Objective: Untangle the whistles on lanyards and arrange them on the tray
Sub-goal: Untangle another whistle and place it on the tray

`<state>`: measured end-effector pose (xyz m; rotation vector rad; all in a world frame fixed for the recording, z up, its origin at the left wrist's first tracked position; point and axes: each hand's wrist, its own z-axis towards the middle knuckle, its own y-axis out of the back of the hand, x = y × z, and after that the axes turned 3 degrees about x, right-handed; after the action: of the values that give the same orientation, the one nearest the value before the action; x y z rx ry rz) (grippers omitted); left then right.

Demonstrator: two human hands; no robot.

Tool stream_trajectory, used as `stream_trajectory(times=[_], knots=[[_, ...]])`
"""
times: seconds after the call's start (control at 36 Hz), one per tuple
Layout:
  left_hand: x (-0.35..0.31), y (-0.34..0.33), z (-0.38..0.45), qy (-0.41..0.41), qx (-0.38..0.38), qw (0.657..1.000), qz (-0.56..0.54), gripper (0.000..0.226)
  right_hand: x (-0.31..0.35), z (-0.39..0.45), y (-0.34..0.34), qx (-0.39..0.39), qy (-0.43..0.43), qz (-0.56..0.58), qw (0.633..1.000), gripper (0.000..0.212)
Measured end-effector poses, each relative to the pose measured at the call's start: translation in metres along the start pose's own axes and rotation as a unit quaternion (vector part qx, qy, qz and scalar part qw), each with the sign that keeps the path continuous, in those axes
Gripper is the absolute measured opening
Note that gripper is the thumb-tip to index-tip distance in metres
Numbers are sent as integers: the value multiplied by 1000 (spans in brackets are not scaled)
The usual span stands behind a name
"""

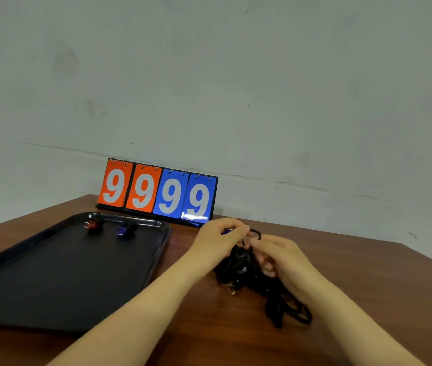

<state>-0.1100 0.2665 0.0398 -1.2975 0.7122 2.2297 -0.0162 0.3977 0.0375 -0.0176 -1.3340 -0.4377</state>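
A black tangle of lanyards (249,270) lies on the desk (367,286), right of the tray (51,273). The left hand (217,241) and right hand (280,257) each pinch its cords; a blue whistle (227,231) peeks out, mostly hidden behind the left fingers.

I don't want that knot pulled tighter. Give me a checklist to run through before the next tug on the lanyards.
1. Both hands on the tangle: ok. Left hand and right hand pinch the tangled bundle of black lanyard cords.
2. Which strand is free: cannot tell.
3. Bundle supported: ok, it rests on the brown wooden table.
4. Room on the black rectangular tray: ok; only the red whistle and blue whistle lie at its far end.
5. Loose cord loops snagged: cannot tell.
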Motion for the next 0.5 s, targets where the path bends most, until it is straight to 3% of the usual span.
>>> stream_trajectory(times=[0.08, 0.17, 0.25, 0.31, 0.42, 0.5], knots=[[0, 1, 0, 6, -13, 1000, 5, 10, -3, 7, 12, -46, -8, 151, 987, 21], [0, 4, 2, 29, -47, 998, 25, 6, -6, 14, 32, -182, -22, 197, 963, 22], [0, 9, 4, 42, -63, 996, 55, 11, -9, 15, 57, -304, -44, 17, 952, 24], [-3, 11, 3, 53, -56, 995, 58, 20, -9, 14, 68, -324, -37, -26, 945, 25], [-13, 14, 0, 90, -28, 995, -41, 22, -11, 13, 64, -266, -77, -217, 936, 25], [-21, 18, -3, 103, 22, 982, -155, 21, -13, 10, 45, -211, -62, -378, 899, 53]])
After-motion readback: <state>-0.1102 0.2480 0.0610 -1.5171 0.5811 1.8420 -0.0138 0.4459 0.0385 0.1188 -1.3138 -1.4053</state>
